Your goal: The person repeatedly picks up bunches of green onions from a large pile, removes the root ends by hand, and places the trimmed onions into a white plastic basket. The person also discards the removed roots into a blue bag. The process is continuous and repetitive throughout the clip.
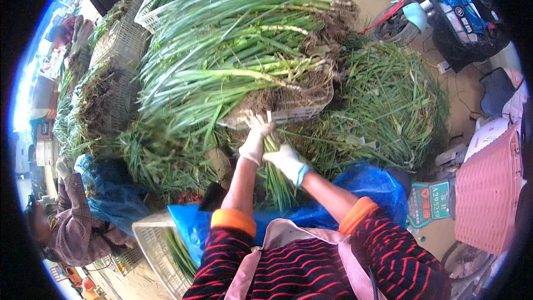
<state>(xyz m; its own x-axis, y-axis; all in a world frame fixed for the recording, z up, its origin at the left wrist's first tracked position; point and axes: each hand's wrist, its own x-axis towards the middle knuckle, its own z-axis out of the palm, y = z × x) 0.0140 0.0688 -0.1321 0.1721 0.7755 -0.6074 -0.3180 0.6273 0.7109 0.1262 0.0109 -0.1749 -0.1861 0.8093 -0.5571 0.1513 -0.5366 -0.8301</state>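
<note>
My left hand (254,140), in a white glove, is closed around the pale root ends of a small bunch of green onions (273,183), whose leaves hang down toward me. My right hand (284,161), gloved with a blue cuff, grips the same bunch a little lower, on the green stalks. Just beyond my hands, a large stack of long green onions (233,39) with muddy roots lies on a light plastic crate (288,111). Loose trimmed leaves (388,100) are heaped around and beneath it.
Blue sheeting (366,189) lies across my front, beside a white crate (150,244). Another person (75,230) in checked clothing works at the left near stacked crates (111,39) of onions. A vehicle (461,16) stands at the upper right; a pink basket (483,189) is at the right.
</note>
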